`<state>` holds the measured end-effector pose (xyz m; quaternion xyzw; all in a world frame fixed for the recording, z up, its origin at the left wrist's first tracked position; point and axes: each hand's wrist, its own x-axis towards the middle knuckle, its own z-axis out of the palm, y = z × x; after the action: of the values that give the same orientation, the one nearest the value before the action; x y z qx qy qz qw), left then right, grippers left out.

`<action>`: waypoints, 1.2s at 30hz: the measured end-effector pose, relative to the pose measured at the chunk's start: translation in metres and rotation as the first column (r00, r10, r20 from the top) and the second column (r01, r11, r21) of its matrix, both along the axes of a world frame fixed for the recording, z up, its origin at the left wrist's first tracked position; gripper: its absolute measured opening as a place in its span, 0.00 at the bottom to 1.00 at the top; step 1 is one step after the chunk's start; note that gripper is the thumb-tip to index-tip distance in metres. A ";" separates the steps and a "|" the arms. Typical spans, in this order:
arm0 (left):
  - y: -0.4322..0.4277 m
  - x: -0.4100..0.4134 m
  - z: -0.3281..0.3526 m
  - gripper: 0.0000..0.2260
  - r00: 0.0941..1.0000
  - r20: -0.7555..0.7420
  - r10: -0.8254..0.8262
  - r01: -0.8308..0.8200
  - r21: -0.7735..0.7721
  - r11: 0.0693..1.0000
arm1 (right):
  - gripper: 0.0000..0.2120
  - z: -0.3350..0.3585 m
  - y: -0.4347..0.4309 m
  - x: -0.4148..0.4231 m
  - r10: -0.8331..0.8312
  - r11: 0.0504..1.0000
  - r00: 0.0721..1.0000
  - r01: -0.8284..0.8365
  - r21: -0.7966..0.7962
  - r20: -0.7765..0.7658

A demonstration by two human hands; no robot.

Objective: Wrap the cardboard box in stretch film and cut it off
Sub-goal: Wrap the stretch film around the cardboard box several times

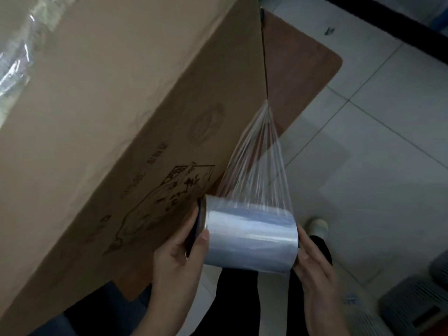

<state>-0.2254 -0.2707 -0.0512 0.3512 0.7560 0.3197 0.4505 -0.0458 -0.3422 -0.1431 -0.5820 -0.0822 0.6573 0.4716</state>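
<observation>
A: Gripping the stretch film roll [249, 236] at both ends, lower centre of the frame. Left hand [179, 258] curling round the end nearest the box, thumb on the film; right hand [315, 270] cupping the other end.

B: Both grips holding the roll. Fanning the film web [257, 161] up to the cardboard box [109, 105] corner at mid-frame, bunching into a rope there.

A: Filling the whole left of the frame, that box, and sitting on the brown worktop [298, 69]. Showing some film at upper left.

B: Looking like mid-wrap. Needing even tension from both hands and the roll axis parallel to the box edge, so laying flat rather than roping.

A: Otherwise risking a slip off that corner. Best hugging the printed face closely when coming round.
</observation>
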 end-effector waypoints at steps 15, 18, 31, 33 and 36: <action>-0.064 -0.080 0.015 0.16 0.995 0.021 -0.099 0.100 -0.063 0.993 | 0.17 0.017 -0.078 -0.109 -0.333 0.943 0.943 0.333 -0.006 -0.032; -0.084 -0.097 0.015 0.17 0.989 -0.018 -0.145 0.145 -0.028 0.989 | 0.20 0.015 -0.105 -0.132 -0.287 0.957 0.958 0.288 0.024 -0.022; -0.132 -0.201 0.012 0.14 0.942 -0.017 -0.336 0.336 -0.009 0.942 | 0.18 0.009 -0.171 -0.249 -0.411 0.912 0.911 0.411 -0.012 -0.037; -0.133 -0.217 0.011 0.13 0.933 -0.028 -0.358 0.358 -0.005 0.934 | 0.18 0.010 -0.175 -0.265 -0.441 0.897 0.897 0.440 -0.040 -0.017; -0.135 -0.250 0.014 0.15 0.911 -0.013 -0.412 0.412 -0.027 0.911 | 0.18 0.014 -0.180 -0.298 -0.483 0.875 0.876 0.482 -0.051 -0.004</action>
<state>-0.4751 -0.4054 -0.0371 0.5001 0.6728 0.2053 0.5051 -0.3440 -0.5226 -0.1290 -0.5899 0.0852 0.5258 0.6069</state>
